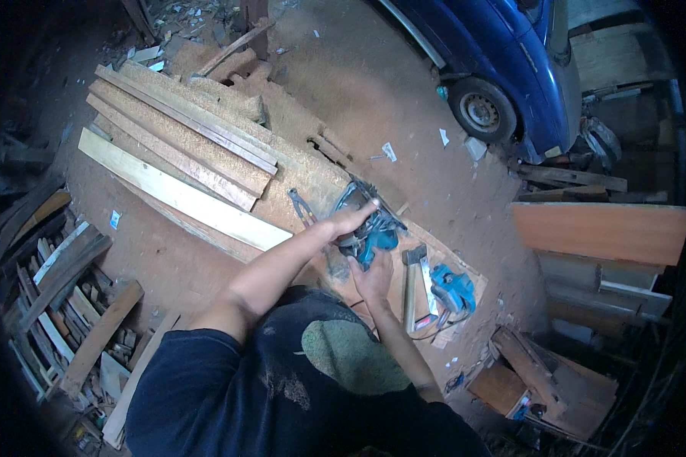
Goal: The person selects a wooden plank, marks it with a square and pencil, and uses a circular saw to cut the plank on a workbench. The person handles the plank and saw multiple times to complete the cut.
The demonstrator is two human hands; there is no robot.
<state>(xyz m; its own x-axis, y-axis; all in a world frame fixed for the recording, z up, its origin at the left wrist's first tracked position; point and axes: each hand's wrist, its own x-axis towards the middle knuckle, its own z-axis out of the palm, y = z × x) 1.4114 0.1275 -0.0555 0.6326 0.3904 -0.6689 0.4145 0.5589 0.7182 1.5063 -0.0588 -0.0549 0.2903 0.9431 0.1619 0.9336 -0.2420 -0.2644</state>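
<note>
A teal and black circular saw (379, 239) sits on the dusty workbench (312, 174) in front of me. My left hand (351, 220) reaches across and grips its far left part. My right hand (374, 276) is closed around its teal near end; some fingers are hidden. Left of the saw lie pincers (300, 206) with open jaws. To the right are a hammer (411, 283) with its head pointing away, a pale metal strip (428, 286) like a try square, and a second teal power tool (454, 289), perhaps a planer.
Several long boards (183, 190) lie along the bench's left side, covered in sawdust. A blue vehicle (495, 61) stands at the far right. Scrap wood (76, 305) is heaped at the left; a brown panel (602, 228) and a wooden box (556, 388) are at the right.
</note>
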